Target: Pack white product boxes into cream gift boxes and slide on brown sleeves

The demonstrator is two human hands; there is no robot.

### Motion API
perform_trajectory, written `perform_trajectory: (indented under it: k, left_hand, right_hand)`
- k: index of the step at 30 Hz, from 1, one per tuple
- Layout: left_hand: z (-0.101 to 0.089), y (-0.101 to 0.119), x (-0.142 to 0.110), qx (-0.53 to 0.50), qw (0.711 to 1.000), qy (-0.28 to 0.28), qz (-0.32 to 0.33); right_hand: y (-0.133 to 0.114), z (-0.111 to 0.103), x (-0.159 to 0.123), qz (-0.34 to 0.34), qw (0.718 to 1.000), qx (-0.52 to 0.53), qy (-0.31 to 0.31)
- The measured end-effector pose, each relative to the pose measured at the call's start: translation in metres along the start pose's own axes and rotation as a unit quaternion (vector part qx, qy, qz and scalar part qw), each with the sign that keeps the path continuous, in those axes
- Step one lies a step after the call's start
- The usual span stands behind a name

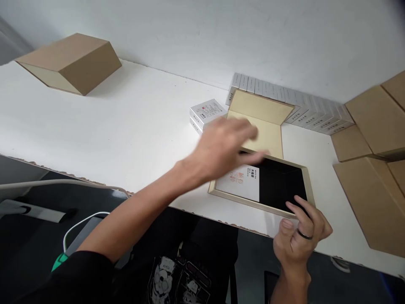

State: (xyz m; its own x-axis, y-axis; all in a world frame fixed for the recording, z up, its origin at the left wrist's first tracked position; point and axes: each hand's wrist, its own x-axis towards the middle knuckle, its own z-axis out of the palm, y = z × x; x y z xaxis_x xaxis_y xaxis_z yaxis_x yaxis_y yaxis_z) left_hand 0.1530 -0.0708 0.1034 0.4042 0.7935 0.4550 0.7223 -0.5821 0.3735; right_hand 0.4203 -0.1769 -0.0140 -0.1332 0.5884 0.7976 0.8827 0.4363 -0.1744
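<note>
While the left grip (223, 145) gapes, the right grip (299, 245) clasps a cream, black-lined box (281, 181).

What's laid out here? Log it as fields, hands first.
Left hand: blurred, above the open box
Right hand: at that box's near right corner
Inside: pale pack left, black interior right
Left of lid: stacked cartons
By wall: carton row
Far left: brown box
Far right: brown boxes

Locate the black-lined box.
In the head view, the black-lined box lies right of centre on the table, right hand at its near right corner.
</note>
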Motion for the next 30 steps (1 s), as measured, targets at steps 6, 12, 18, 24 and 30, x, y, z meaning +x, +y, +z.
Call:
perform_trajectory:
  k: [6,12,18,24,30]
  left_hand:
    - [-0.009,-0.071,0.012,0.073,0.938,0.013,-0.338]
    - [-0.001,-0.084,0.017,-0.007,0.938,0.041,-0.345]
    - [-0.021,-0.041,0.02,-0.166,0.971,0.12,-0.123]
    - [-0.034,0.012,0.01,-0.113,0.963,-0.24,0.055]
    - [-0.042,0.01,0.004,-0.035,0.932,-0.36,0.027]
  right_hand:
    - [-0.001,0.001,0.001,0.006,1.0,-0.002,0.004]
    - [-0.002,0.0,0.002,0.0,1.0,-0.006,0.009]
    - [0.0,0.0,0.002,-0.004,1.0,-0.011,0.005]
    - [0.0,0.0,0.003,-0.004,1.0,-0.012,0.004]
    - [-0.003,0.0,0.003,0.009,1.0,0.006,-0.003]
